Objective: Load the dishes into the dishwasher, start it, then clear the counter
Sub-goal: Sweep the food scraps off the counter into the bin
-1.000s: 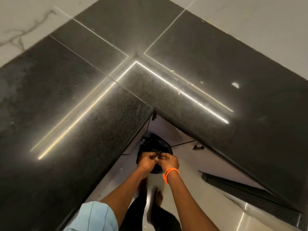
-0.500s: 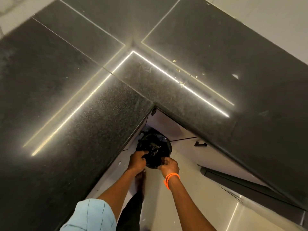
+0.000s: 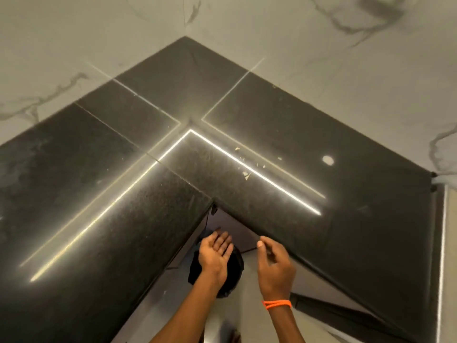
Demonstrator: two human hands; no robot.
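Both hands hang free in the inner corner of the black counter (image 3: 103,219). Left hand (image 3: 214,256) is palm up, fingers straight and spread a little, holding nothing, right above a black bag (image 3: 233,273) on the floor below. Right hand (image 3: 275,267) sits just beside the counter edge, fingers loosely curled and empty, an orange band (image 3: 277,304) on its wrist. Pale crumbs (image 3: 243,162) lie scattered on the counter near the bright reflected light strip; marble wall (image 3: 346,58) behind
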